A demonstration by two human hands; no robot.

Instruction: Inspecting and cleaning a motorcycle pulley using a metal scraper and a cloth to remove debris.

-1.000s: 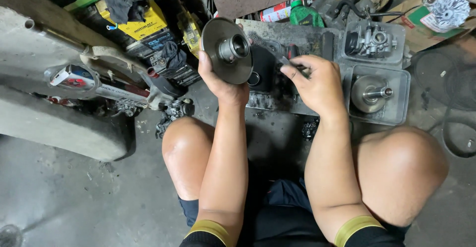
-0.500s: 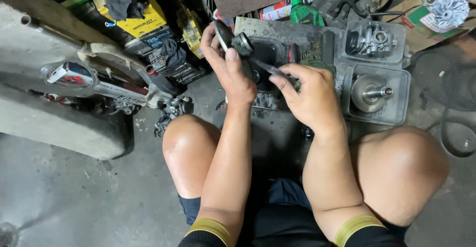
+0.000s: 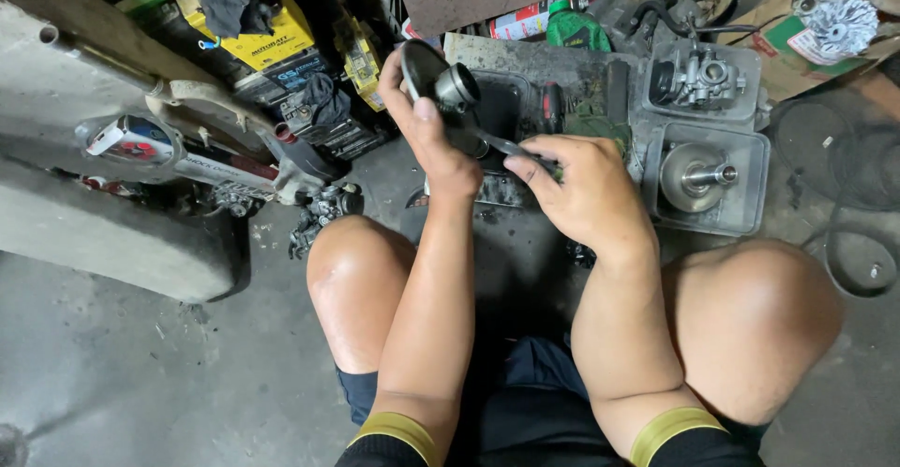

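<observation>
Shot from the head cam looking straight down at a grimy concrete floor (image 3: 122, 373), person squatting with both knees in frame. Loads is cut off: the grey scooter body panel (image 3: 84, 233) runs off the left edge, and the pile of yellow batteries (image 3: 267, 40) and rags up top is half in shadow, hard to sort out.

Behind the hands there's a dark tray (image 3: 525, 101) with bits I can't identify, and right of it two grey plastic tubs, one with a carburetor (image 3: 703, 78), one with a round pulley half with a shaft sticking up (image 3: 698, 176).

Left hand (image 3: 427, 129) is wrapped around a dark round pulley disc (image 3: 441, 78), held up over the tray, tilted nearly edge-on so its silver hub points right and slightly toward the camera. Its far face is hidden.

Right hand (image 3: 586, 190) is closed on a thin metal tool (image 3: 506, 145), long axis running left and up, with its tip at the hub. The handle end is buried in the fist.
</observation>
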